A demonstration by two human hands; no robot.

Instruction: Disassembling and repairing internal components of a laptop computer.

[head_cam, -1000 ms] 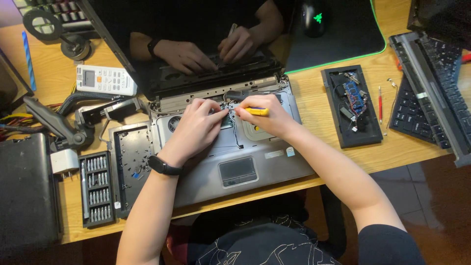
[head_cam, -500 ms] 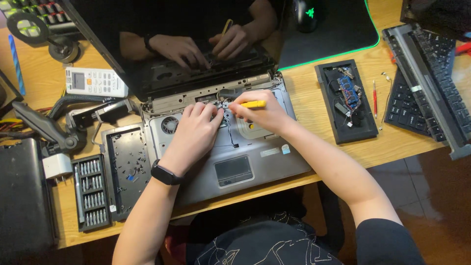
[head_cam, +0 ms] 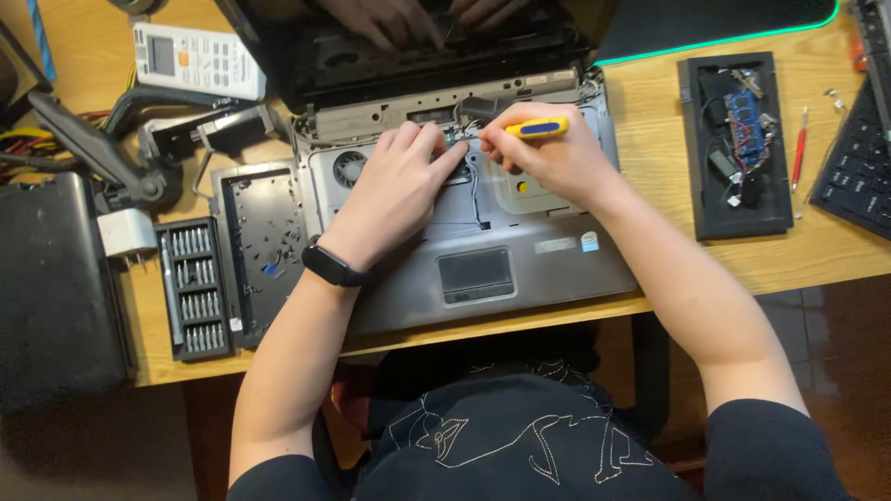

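Note:
An opened silver laptop (head_cam: 520, 264) lies on the wooden desk with its keyboard removed and its inner frame bare. My right hand (head_cam: 548, 153) grips a yellow-and-blue screwdriver (head_cam: 536, 128), which points left into the upper middle of the laptop's inside. Next to it my left hand (head_cam: 399, 181) rests on the frame, fingertips pressed down near the screwdriver's tip; a black band sits on that wrist. The dark screen (head_cam: 408, 37) mirrors both hands.
A black bit set (head_cam: 193, 289) and a removed black cover panel (head_cam: 262, 241) lie left of the laptop. A white remote (head_cam: 195, 60) sits at the upper left. A black tray of parts (head_cam: 738, 139), a red tool (head_cam: 798, 148) and a detached keyboard (head_cam: 858, 162) lie to the right.
The view has shifted toward the laptop. Both hands stay at the same spot inside it; the screwdriver has tilted slightly and stays in my right hand.

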